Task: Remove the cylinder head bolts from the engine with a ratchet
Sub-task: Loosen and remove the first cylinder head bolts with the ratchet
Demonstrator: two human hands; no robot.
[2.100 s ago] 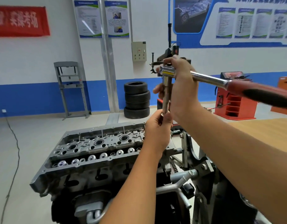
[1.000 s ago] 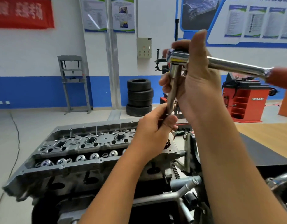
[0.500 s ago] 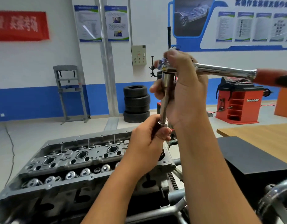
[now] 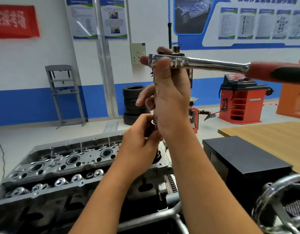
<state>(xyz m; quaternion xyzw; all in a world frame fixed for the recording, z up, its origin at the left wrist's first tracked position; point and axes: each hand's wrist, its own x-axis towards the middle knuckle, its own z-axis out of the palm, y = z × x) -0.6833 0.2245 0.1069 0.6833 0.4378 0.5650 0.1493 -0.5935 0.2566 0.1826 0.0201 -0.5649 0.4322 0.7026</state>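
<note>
The right hand (image 4: 169, 97) is raised above the engine, thumb and forefinger curled over the head of the ratchet (image 4: 201, 62), the other fingers folded loosely round the extension bar (image 4: 155, 85) that hangs straight down from it. The ratchet's chrome shank runs level to the right and ends in a red and black grip near the frame edge. The left hand (image 4: 142, 141) sits directly below, fingers and thumb closed round the lower end of the bar, where a bright metal collar shows just above the knuckles; whether a bolt is held in that grasp cannot be told, as the fingers cover it. Under both hands lies the cylinder head (image 4: 64, 166) of the engine, top face exposed, with a row of round bores along its middle and valve springs along the near side; the left hand is over its right end, and contact between tool and head is hidden. To the right of the engine stands a black box (image 4: 243, 159), with a wooden table (image 4: 267, 134) behind it. Against the far wall are a stack of tyres (image 4: 132, 98), a grey press frame (image 4: 64, 92) and a red machine (image 4: 242, 102) marked Larpody. Posters and a red banner (image 4: 15, 21) hang above the blue wall band.
</note>
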